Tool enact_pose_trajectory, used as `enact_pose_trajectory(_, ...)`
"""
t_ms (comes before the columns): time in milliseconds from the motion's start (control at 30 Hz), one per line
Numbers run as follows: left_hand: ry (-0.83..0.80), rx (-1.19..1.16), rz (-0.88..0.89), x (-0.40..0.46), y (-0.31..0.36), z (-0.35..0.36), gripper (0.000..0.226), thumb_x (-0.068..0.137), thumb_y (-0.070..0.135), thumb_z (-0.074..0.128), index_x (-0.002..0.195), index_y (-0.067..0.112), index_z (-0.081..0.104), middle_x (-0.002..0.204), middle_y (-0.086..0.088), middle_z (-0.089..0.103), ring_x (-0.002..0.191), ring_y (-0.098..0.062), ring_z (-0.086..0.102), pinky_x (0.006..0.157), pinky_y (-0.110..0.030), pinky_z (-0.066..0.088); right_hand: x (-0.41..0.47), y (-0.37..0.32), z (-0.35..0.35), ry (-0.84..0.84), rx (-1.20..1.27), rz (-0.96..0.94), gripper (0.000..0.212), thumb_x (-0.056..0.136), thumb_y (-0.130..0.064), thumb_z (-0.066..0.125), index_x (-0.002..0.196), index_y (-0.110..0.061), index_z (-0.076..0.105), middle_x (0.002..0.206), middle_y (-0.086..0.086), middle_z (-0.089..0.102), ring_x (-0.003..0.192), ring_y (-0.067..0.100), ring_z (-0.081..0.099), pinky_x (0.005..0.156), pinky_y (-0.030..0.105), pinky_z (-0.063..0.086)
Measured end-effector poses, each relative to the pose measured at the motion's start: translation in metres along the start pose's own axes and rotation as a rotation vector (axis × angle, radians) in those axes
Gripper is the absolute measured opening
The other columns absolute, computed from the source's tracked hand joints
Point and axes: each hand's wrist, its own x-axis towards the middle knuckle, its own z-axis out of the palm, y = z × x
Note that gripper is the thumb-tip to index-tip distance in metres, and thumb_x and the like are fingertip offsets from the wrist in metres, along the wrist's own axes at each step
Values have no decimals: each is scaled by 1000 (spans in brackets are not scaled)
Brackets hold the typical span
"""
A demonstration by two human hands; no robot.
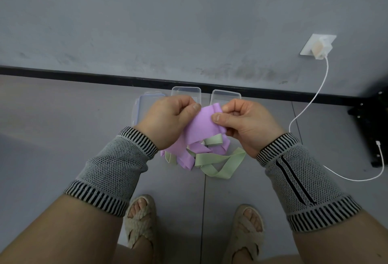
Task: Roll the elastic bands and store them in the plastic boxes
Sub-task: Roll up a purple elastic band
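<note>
A wide purple elastic band (pixel 204 124) is held up between both hands. My left hand (pixel 168 119) pinches its left edge and my right hand (pixel 245 123) pinches its rolled top end. The rest of the purple band hangs down onto the floor, tangled with a pale green elastic band (pixel 222 164). Behind my hands, by the wall, stand two clear plastic boxes (pixel 185 91) (pixel 226 95), partly hidden by my fingers. A clear lid (pixel 144 104) lies to their left.
The grey floor meets a grey wall with a black skirting strip (pixel 84 75). A white charger (pixel 320 48) sits in a wall socket, its cable (pixel 304 106) trailing across the floor on the right. A black stand (pixel 373 125) is at the right edge. My sandalled feet (pixel 142 219) are below.
</note>
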Motion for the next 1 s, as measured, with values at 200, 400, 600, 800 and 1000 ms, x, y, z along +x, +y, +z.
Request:
enact_pose_trajectory(200, -40, -64, -89, -1, -5, 2, 15, 88, 28, 61, 73, 26, 59, 68, 4, 64, 59, -2, 52, 59, -19, 44, -1, 0, -5, -33, 63, 31, 20, 81, 3, 64, 65, -10, 64, 59, 6, 60, 64, 25, 49, 65, 35, 41)
enact_pose_trajectory(400, 9, 43, -22, -1, 1, -4, 28, 92, 26, 54, 65, 29, 51, 62, 10, 53, 57, 5, 47, 55, -9, 36, -3, -4, -7, -29, 38, 47, 16, 87, -2, 59, 75, -8, 68, 56, 2, 59, 51, 13, 48, 46, 19, 43)
enact_pose_trajectory(600, -25, -29, -29, -1, 1, 3, 26, 93, 29, 52, 68, 24, 52, 64, 1, 54, 57, -4, 44, 59, -22, 38, -2, -2, -7, -23, 26, 52, 15, 89, -1, 57, 79, -6, 68, 60, 6, 56, 51, 13, 46, 46, 18, 41)
enact_pose_trajectory(800, 11, -52, -43, 0, -3, -7, 20, 89, 27, 60, 70, 26, 54, 63, 9, 55, 57, -3, 48, 57, -20, 36, -3, -3, -10, -116, 74, 54, 14, 90, -2, 54, 88, -2, 68, 76, 16, 58, 64, 20, 48, 54, 22, 44)
enact_pose_trajectory(1000, 10, -14, -30, 0, -1, -4, 22, 89, 24, 60, 68, 26, 52, 57, 12, 50, 49, 4, 45, 49, -10, 33, -2, -2, -5, -64, 66, 24, 18, 86, 3, 58, 71, -5, 65, 61, 7, 61, 59, 20, 52, 58, 27, 48)
